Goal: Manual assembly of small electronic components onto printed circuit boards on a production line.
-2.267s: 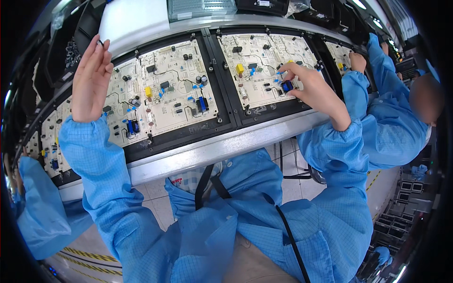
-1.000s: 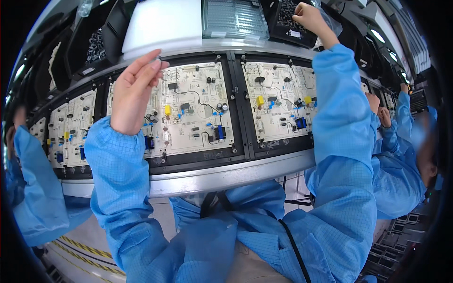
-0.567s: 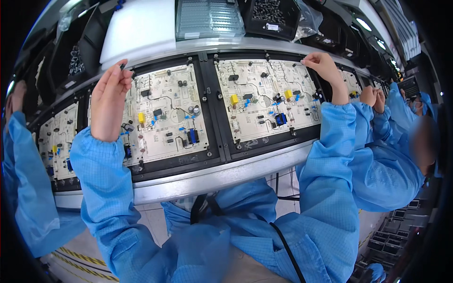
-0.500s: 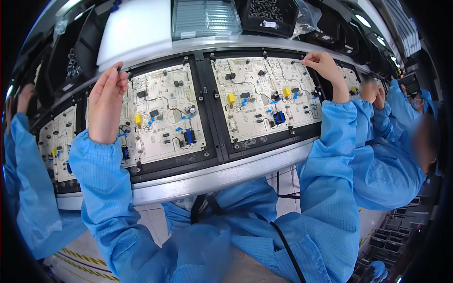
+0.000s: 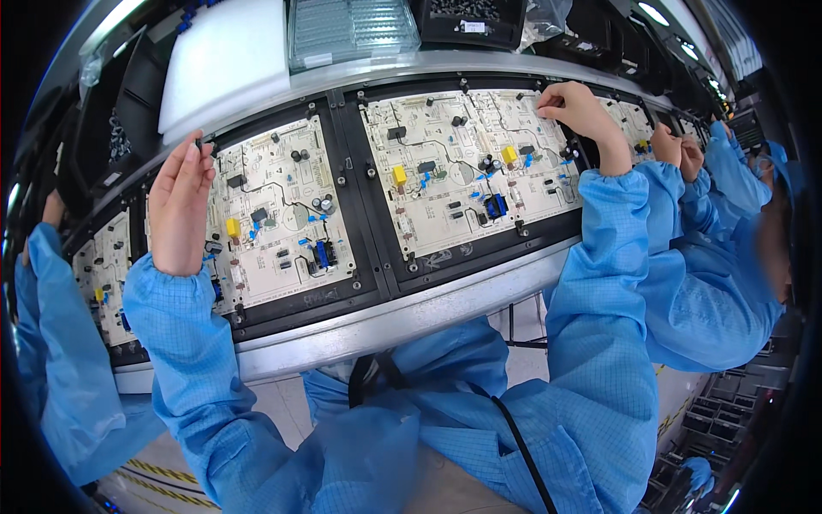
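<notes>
Boards: we see two pale, matt circuit boards set side by side in black frames on a curved metal bench (image 5: 402,313), each studded with small parts. The left board (image 5: 282,218) carries a yellow block, a blue block and shiny round capacitors; the right board (image 5: 467,167) has the same kinds of parts, with thin black wires looping over its face. Our left hand (image 5: 178,210) lies flat and upright along the left board's left edge, fingers together and straight, the fingertips at the frame's top corner pinching a small dark part (image 5: 205,141) that we can barely make out. Our right hand (image 5: 578,111) rests on the right board's upper right area, fingers curled and pinched together; whether they hold anything we cannot tell. Both arms wear blue, finely checked smock sleeves with gathered cuffs. Behind the boards stand a white foam block (image 5: 227,60), a clear ribbed plastic tray (image 5: 351,30) and a black bin (image 5: 475,17). To the right, another person's hands (image 5: 672,146) work on a further board; a third blue sleeve (image 5: 47,283) shows at far left.
</notes>
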Motion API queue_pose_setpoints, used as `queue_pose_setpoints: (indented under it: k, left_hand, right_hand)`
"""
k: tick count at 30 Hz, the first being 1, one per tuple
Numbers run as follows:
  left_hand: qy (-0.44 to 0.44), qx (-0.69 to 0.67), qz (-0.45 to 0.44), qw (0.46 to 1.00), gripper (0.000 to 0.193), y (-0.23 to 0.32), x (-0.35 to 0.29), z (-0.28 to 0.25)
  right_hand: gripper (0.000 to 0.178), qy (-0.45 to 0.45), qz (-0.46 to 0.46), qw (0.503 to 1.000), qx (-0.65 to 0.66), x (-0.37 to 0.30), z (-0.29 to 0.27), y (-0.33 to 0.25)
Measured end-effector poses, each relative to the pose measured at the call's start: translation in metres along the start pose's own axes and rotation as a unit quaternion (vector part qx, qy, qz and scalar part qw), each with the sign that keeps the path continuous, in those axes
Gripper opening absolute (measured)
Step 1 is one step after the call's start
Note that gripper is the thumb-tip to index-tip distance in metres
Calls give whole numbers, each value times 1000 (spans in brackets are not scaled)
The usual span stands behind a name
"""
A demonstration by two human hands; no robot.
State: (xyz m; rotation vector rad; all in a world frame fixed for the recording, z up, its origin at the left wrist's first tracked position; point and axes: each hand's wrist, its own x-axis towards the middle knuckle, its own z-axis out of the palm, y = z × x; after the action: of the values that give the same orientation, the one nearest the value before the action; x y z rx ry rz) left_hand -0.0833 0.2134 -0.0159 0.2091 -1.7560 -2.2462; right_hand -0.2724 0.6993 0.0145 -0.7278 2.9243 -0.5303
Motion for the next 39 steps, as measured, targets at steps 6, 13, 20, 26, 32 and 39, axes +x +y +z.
queue_pose_setpoints:
  k: [6,13,20,26,32,39]
  left_hand:
    - [12,-3,-3,1000,37,2,-2,7]
    - [5,-13,-4,1000,37,3,-4,11]
    - [-3,-8,0,1000,37,7,-8,15]
    - [0,-8,2,1000,37,7,-7,21]
    - [1,-16,9,1000,36,11,-7,24]
    - [-2,-32,-5,999,33,4,-7,23]
  right_hand:
    - [12,-8,-9,1000,17,0,0,1]
    - [13,-27,-30,997,62,1,0,8]
    - [13,-24,-16,999,35,-4,1,-5]
    - [14,-21,-9,1000,19,-4,-3,-9]
    - [15,-8,-16,1000,-10,1,-8,-8]
    - [21,80,-222,971,-27,72,-34,-110]
